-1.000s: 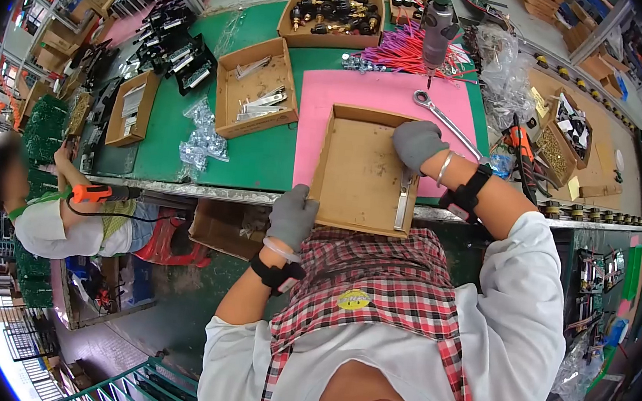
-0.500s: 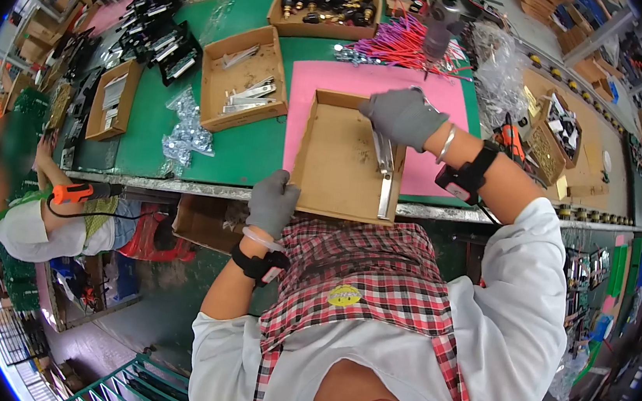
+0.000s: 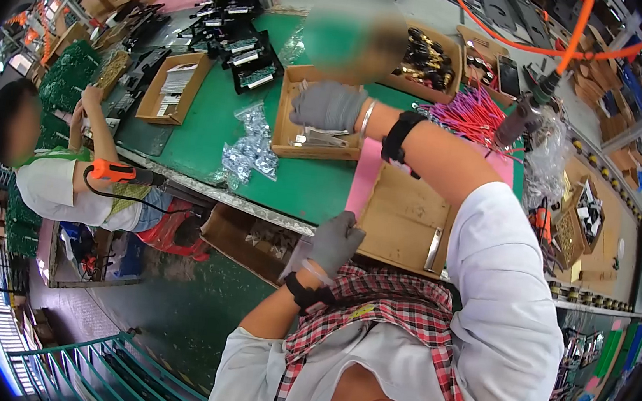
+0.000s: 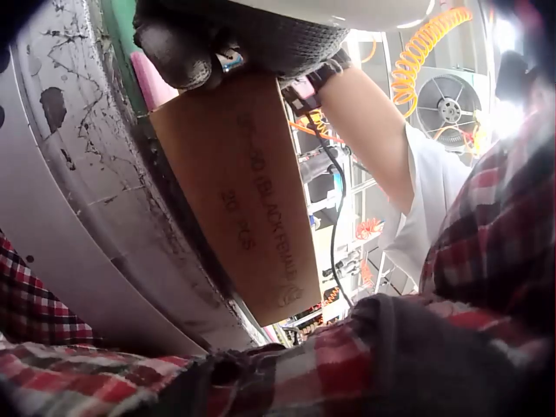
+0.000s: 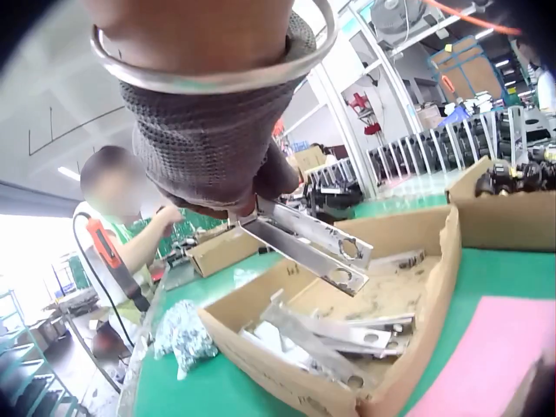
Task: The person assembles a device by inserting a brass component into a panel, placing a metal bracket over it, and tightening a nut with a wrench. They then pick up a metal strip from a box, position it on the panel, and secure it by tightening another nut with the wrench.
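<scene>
Workroom surface: a green-topped desk (image 3: 298,190) crosses the middle of the head view, with a pink sheet (image 3: 363,178) lying at centre right. A second person (image 3: 64,185) is at the left of the frame, near an orange and black power tool (image 3: 114,172).

Hands: apart, both in grey gloves. The left hand (image 3: 336,243), at lower centre, grips the near left corner of the front box (image 3: 397,218); printed lettering shows on the wall of this box in the left wrist view. One long metal strip (image 3: 434,248) lies inside it, along the right side.

The right hand (image 3: 329,107), at upper centre, is over the bracket box (image 3: 315,153). The right wrist view shows it pinching two metal brackets (image 5: 304,250) by one end, side by side, their holed ends pointing out over the box. Loose brackets (image 5: 334,334) lie crossed and overlapping inside the bracket box.

Surroundings: a clear bag of small metal parts (image 3: 252,146) lies just left of the bracket box. Further left is a carton of pale strips (image 3: 159,118). At upper right are a box of black and brass fittings (image 3: 426,93), a pile of pink and purple ties (image 3: 472,116) and an upright driver (image 3: 518,123). The exact material of the ties cannot be told.
</scene>
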`<state>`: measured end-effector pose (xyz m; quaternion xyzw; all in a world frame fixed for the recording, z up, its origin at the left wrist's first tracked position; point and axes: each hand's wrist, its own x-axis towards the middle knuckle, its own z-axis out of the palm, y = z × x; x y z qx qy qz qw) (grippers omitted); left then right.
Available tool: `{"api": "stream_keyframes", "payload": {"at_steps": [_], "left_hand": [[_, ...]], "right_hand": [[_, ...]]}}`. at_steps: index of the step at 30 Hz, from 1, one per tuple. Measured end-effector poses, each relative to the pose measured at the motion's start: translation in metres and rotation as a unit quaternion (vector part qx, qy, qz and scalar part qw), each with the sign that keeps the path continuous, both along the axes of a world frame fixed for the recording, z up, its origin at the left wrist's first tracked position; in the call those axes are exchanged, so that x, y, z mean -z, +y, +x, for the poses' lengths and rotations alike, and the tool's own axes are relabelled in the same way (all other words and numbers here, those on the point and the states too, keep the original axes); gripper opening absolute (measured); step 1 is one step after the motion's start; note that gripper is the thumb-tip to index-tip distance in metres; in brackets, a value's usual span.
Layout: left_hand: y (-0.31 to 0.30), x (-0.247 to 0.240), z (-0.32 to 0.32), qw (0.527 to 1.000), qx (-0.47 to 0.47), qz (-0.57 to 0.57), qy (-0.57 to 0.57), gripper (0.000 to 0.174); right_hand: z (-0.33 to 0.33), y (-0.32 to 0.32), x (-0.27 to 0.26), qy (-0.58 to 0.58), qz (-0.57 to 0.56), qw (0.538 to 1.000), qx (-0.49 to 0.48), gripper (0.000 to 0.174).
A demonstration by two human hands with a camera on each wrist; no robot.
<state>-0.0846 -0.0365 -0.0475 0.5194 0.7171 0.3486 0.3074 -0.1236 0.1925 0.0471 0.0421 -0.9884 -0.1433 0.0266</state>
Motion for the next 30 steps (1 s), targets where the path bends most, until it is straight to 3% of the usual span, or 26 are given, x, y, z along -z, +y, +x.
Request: {"api": "stream_keyframes", "payload": {"at_steps": [3,6,7,10,12,14,17,22,26,28,30], "left_hand": [[0.0,-0.006,0.0,1.0,-0.008,0.017,-0.018,0.023],[-0.001,-0.001,-0.001,0.999,0.003,0.047,-0.019,0.022],[-0.001,0.003,-0.001,0.998,0.012,0.062,-0.02,0.021],[0.001,0.009,0.0,0.996,0.02,0.083,0.015,0.02],[0.002,0.012,0.0,0.995,0.017,0.098,0.012,0.019],[0.003,0.009,-0.001,0.998,0.018,0.068,0.0,0.02],[0.003,0.0,-0.004,0.999,0.029,-0.018,-0.009,0.022],[0.001,0.006,-0.002,0.997,0.03,0.022,0.065,0.023],[-0.004,0.007,0.001,0.996,0.015,0.023,0.089,0.025],[-0.005,0.003,0.003,0.995,0.009,0.031,0.092,0.024],[-0.006,0.006,0.004,0.996,-0.005,0.05,0.077,0.023]], "right_hand": [[0.007,-0.023,0.011,-0.064,-0.06,0.995,0.045,0.013],[0.028,-0.022,0.012,-0.013,-0.144,0.986,0.08,0.014],[0.041,-0.01,0.022,0.062,-0.144,0.985,0.071,0.016],[0.117,-0.015,-0.028,0.036,-0.201,0.968,0.146,0.016],[0.157,-0.036,-0.051,-0.224,-0.283,0.876,0.321,0.016],[0.206,-0.05,-0.02,-0.25,-0.212,0.906,0.269,0.014],[0.238,-0.081,0.011,-0.357,-0.191,0.889,0.213,0.013],[0.233,-0.113,0.027,-0.439,-0.211,0.859,0.159,0.017],[0.235,-0.106,0.03,-0.449,-0.325,0.823,0.127,0.024],[0.246,-0.113,0.038,-0.421,-0.333,0.832,0.142,0.028],[0.241,-0.128,0.024,-0.475,-0.23,0.834,0.16,0.028]]}}
